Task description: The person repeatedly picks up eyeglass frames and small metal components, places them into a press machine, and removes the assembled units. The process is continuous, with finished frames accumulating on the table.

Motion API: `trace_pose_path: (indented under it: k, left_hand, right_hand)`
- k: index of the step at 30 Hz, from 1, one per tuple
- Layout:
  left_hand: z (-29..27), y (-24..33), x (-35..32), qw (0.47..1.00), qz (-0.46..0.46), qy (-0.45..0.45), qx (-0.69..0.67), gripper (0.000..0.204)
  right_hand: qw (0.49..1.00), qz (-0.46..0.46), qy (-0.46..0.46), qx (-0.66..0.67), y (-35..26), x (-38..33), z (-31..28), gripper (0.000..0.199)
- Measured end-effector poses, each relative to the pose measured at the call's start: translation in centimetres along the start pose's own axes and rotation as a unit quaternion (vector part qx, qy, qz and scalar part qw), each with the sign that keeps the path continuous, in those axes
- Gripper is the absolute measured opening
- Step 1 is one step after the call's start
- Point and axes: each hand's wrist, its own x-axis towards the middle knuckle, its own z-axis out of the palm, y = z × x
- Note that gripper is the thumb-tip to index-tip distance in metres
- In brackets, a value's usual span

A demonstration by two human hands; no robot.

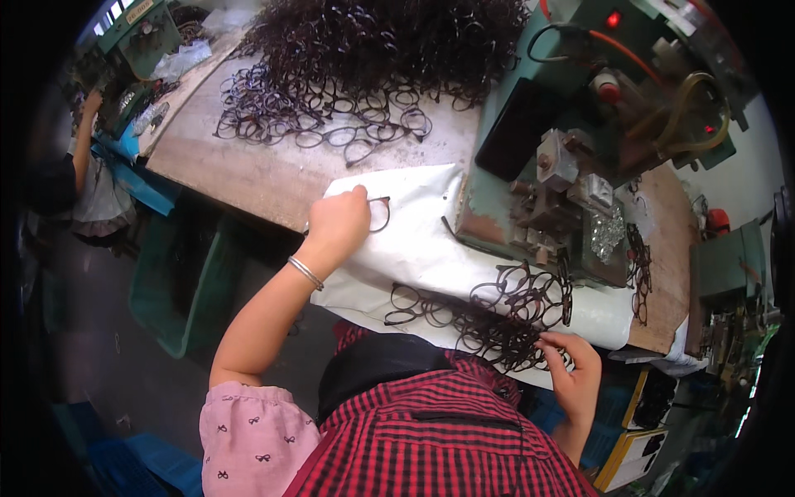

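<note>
My left hand [338, 222] is closed around a dark eyeglass frame [387, 214], with one round rim showing to the right of its fingers. It is above the white sheet [418, 195] on the bench; the rest of the frame is hidden by the hand. At the near edge my right hand [577, 370] pinches the rim of an eyeglass frame at the right end of a tangled pile of frames [497, 327]. The pile lies on the white sheet, close against my checked apron. Right of the left hand stands a green machine with a metal clamping head [563, 178].
A large heap of dark eyeglass frames [373, 50] covers the back of the wooden bench [248, 178]. A black phone [523, 128] leans on the machine. Silvery shavings [606, 236] lie beside the clamp. A green bin [178, 286] stands below left; another person's arm [84, 137] shows far left.
</note>
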Motion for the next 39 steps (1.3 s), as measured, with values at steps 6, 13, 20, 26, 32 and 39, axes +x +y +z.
trace_pose_path:
  k: [6,13,20,26,32,39]
  left_hand:
    - [-0.4,1.4,-1.6,0.998,0.018,0.043,0.045,0.011]
    - [-1.5,1.3,-0.3,0.999,-0.001,-0.042,-0.007,0.012]
    - [-1.2,1.2,-2.5,0.999,-0.028,0.023,-0.033,0.018]
    - [-2.1,1.8,-2.8,0.994,-0.052,0.036,-0.091,0.017]
    - [-6.5,7.0,-3.1,0.959,0.01,0.029,-0.281,0.008]
    - [-8.5,7.6,-1.8,0.932,0.05,-0.027,-0.358,0.022]
  right_hand:
    - [0.927,-0.013,-0.07,0.368,-4.2,5.7,4.0,0.016]
    - [0.959,-0.263,-0.011,-0.1,-2.9,11.2,7.7,0.025]
    - [0.967,-0.159,-0.053,-0.193,3.2,4.2,3.7,0.008]
    - [0.929,0.133,-0.197,-0.282,8.4,-4.1,-3.3,0.018]
    - [0.835,0.201,-0.129,0.496,0.6,5.6,5.0,0.035]
    - [0.434,0.419,-0.257,0.755,0.8,11.0,13.2,0.027]
